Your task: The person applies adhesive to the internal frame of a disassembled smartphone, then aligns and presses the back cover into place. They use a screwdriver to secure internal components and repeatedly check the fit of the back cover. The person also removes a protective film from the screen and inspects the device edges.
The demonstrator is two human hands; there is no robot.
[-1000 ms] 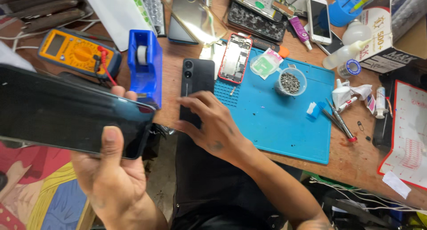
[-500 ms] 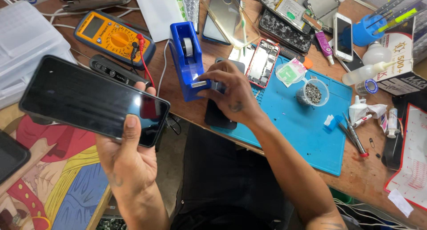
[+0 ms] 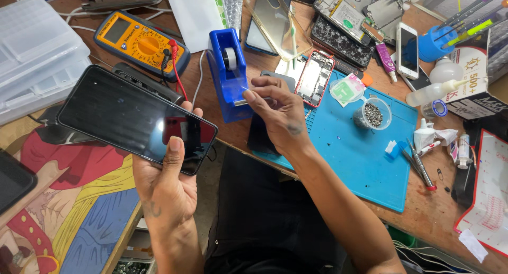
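Currently my left hand point(image 3: 169, 192) clamps the phone point(image 3: 136, 119), screen up, left of the dispenser point(image 3: 229, 73). My right hand point(image 3: 278, 115) pinches tape point(image 3: 244, 90) at the dispenser's front edge.

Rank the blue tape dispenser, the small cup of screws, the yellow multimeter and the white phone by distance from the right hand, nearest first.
From the right hand, in the head view:
1. Blue tape dispenser: at the fingers, just left of them.
2. Small cup of screws: to the right, on the blue mat.
3. Yellow multimeter and white phone: far left and far upper right; too close to call.
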